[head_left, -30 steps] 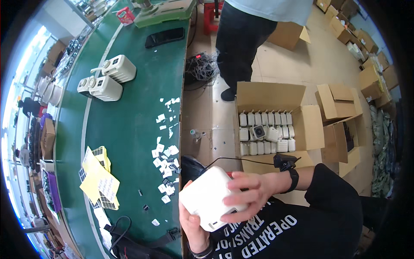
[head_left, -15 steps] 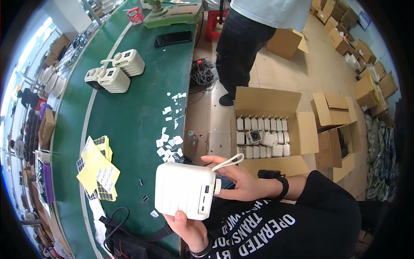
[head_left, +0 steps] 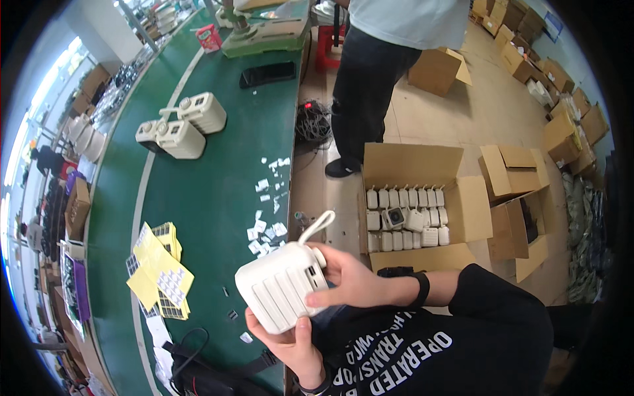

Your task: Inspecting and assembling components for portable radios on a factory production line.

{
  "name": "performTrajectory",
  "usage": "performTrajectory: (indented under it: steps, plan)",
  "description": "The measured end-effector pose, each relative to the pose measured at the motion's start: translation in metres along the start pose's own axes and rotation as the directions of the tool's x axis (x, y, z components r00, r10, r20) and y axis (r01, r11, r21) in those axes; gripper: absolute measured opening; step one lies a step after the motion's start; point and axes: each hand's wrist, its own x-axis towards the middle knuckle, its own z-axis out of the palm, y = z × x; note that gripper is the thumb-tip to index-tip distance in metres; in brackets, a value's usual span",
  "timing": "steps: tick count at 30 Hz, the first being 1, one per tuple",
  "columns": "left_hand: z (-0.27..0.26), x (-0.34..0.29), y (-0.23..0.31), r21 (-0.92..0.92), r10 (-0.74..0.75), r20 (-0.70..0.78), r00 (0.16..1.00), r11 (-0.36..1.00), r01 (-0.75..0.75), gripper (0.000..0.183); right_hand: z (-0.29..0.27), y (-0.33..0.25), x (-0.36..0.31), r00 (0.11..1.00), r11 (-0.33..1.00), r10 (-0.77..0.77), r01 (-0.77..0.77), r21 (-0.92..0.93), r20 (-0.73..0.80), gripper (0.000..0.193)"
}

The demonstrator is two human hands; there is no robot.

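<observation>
I hold a small cream device (head_left: 274, 290) with a ribbed face, a side panel with ports, a round knob and a looped strap (head_left: 318, 228). My left hand (head_left: 294, 346) grips its lower end, thumb on the near edge and fingers underneath. At the port side my right hand (head_left: 353, 280) is closed round it, thumb against the panel's lower part and fingers behind the knob. Both hands carry the device above the near edge of the green table (head_left: 218, 198). Its far side is hidden.
Similar cream devices (head_left: 181, 138) stand at the table's far left. Yellow sticker sheets (head_left: 148, 264), small white label scraps (head_left: 264, 231), a black phone (head_left: 267, 74) and a black bag (head_left: 218, 376) lie there too. An open carton (head_left: 409, 162) of devices stands right; a person (head_left: 370, 79) stands beyond.
The device has tilted, turning its ribbed face more toward view. My right thumb now presses the port side, and the strap loop has swung up and left.
</observation>
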Motion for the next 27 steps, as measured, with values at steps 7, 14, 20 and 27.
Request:
performTrajectory:
  steps: [7, 14, 20, 27]
  plan:
    - [-0.02, 0.019, -0.003, 0.817, 0.08, 0.174, 0.981, 0.544, -0.19, 0.071, -0.052, -0.046, 0.132, 0.762, 0.25, -0.641, 0.316, -0.915, 0.088, 0.065]
    - [-0.016, 0.023, -0.02, 0.981, -0.026, 0.193, 0.981, 0.004, -0.193, 0.076, -0.053, -0.05, 0.258, 0.788, 0.097, -0.606, 0.206, -0.974, 0.107, 0.059]
    - [-0.005, 0.025, -0.02, 0.978, -0.041, 0.182, 0.982, -0.096, -0.185, 0.075, -0.053, -0.048, 0.244, 0.645, 0.162, -0.756, 0.35, -0.923, 0.111, 0.079]
    - [-0.003, 0.043, -0.035, 0.912, 0.084, 0.224, 0.971, -0.37, -0.178, 0.073, -0.172, -0.022, 0.106, 0.573, 0.38, -0.811, 0.362, -0.851, -0.119, 0.039]
